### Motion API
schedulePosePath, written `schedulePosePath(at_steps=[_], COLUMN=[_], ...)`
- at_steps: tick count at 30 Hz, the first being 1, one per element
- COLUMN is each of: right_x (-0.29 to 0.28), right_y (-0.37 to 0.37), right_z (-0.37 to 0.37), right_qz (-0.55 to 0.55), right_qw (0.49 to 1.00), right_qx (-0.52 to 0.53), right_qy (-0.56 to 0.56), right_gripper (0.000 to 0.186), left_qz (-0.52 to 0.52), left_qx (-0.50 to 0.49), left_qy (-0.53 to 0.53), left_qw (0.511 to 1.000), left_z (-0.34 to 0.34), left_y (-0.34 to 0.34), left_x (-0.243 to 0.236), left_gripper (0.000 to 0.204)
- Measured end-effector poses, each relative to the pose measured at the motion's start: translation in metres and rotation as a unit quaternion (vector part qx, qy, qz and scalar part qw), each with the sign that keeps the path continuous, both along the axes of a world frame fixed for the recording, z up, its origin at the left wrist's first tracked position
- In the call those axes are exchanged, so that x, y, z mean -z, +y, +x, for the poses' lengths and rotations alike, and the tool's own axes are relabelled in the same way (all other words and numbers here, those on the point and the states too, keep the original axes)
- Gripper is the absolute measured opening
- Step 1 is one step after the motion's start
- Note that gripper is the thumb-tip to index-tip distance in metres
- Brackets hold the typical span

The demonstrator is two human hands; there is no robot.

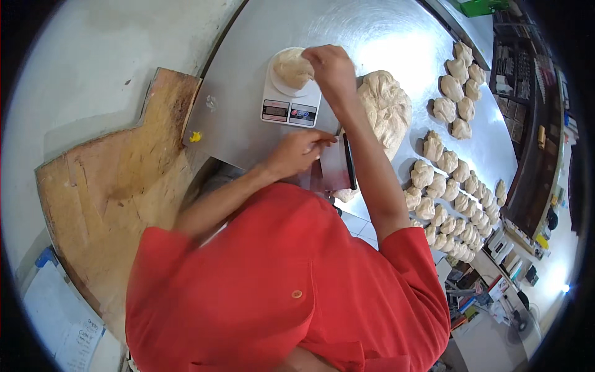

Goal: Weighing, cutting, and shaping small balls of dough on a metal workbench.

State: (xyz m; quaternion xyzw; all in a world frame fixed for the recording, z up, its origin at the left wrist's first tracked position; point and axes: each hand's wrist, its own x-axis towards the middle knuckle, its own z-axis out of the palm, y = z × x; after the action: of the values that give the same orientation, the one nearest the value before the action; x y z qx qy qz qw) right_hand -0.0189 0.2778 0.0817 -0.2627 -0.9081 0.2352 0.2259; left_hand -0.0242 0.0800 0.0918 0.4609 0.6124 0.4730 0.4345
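Observation:
My left hand (299,150) is closed on a metal dough scraper (335,167) with a dark edge, held at the table's front beside a large mound of dough (384,108). My right hand (331,68) is over the white kitchen scale (273,105), its fingers bent and pinched at the right side of the dough piece (291,67) on the scale's round pan; whatever is between those fingertips is too small or hidden to make out. The big mound lies right of the scale, partly behind my right forearm.
Rows of dough pieces (452,186) cover the right of the steel table (235,74). A small yellow bit (196,136) lies at the left edge. A worn wooden board (105,204) borders the left. Dark shelving (520,105) and a cluttered counter (496,279) stand at the right.

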Motion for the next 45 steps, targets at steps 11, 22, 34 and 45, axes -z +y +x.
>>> schedulePosePath(at_steps=[11,22,34,45], right_x=[-0.068,-0.019,0.012,0.021], right_y=[0.058,0.014,-0.051,0.015], right_z=[0.127,0.285,0.017,-0.014], right_qz=[-0.096,-0.15,-0.025,-0.46], right_qw=[0.927,0.828,0.997,0.873], right_qx=[0.355,0.524,0.067,0.102], right_qy=[0.077,0.134,-0.027,0.124], right_gripper=[0.027,0.03,0.068,0.062], left_qz=[-0.044,-0.04,-0.063,-0.057], left_qx=[-0.258,-0.277,-0.259,-0.258], left_qy=[-0.037,-0.02,0.04,0.047], left_qw=[0.964,0.96,0.963,0.963], left_z=[-0.07,-0.114,-0.089,-0.078], left_y=[-0.06,-0.045,-0.042,-0.042], left_x=[0.037,0.04,0.053,0.063], left_gripper=[0.024,0.026,0.036,0.04])
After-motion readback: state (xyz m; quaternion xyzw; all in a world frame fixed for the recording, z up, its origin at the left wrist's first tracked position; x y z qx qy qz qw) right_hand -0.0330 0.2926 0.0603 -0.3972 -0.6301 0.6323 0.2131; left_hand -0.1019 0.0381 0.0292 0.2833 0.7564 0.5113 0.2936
